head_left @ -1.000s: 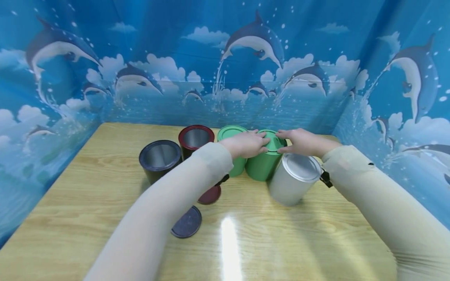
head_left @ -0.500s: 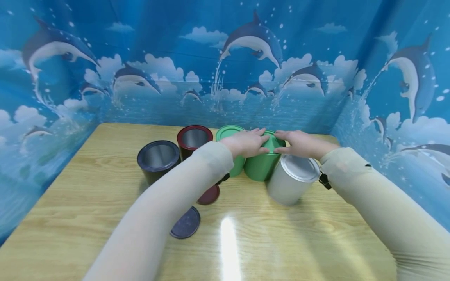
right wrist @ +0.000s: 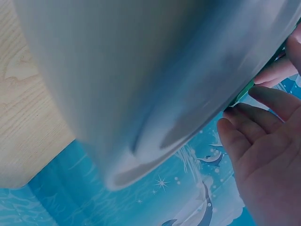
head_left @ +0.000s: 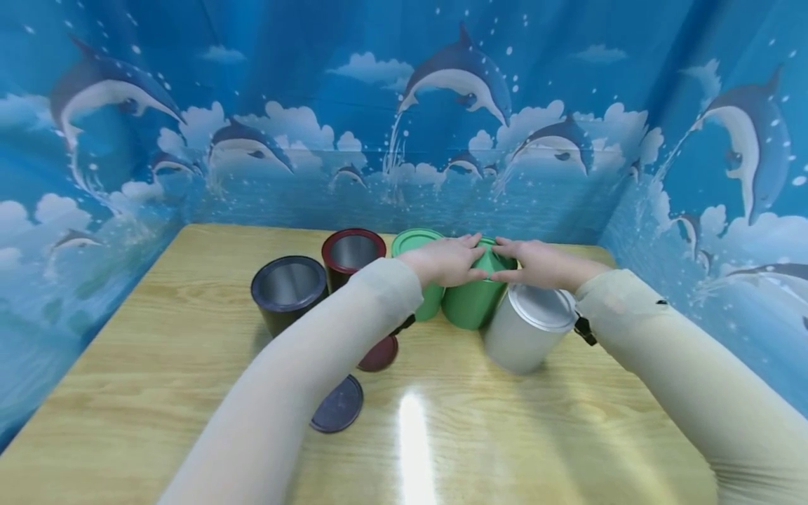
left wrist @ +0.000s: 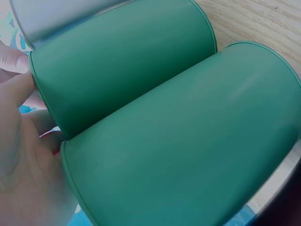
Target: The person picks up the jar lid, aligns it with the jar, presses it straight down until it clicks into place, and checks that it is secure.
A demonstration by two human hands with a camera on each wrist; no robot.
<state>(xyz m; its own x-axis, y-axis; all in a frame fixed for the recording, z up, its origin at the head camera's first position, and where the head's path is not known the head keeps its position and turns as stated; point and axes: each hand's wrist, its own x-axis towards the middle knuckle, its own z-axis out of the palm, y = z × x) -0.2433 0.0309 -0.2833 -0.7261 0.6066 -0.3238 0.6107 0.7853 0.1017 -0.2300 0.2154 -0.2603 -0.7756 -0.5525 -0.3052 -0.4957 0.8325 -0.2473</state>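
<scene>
Two green cans stand side by side at the back of the table. My left hand point(head_left: 445, 262) lies over the top of the right-hand green can point(head_left: 466, 307), its fingers stretched across the lid point(head_left: 494, 261). From the other side, my right hand point(head_left: 544, 266) reaches over the same lid with extended fingers. In the left wrist view my left hand point(left wrist: 26, 160) shows at the can's top rim, close by the other green can point(left wrist: 174, 146). A silver can point(right wrist: 117, 84) fills much of the right wrist view, with my right hand point(right wrist: 268, 141) beyond its lid.
An open dark can point(head_left: 276, 321) and an open can with a dark red rim point(head_left: 335, 264) stand at left, partly behind my left sleeve point(head_left: 328, 351). A dark red lid point(head_left: 380, 355) and a black lid point(head_left: 339, 405) lie on the wooden table point(head_left: 492, 435). A dolphin-print curtain point(head_left: 353, 77) encloses the back.
Both hands stay on the lid of the right-hand green can. Their fingers have shifted slightly inward, nearer each other. The cans and loose lids have not moved.
</scene>
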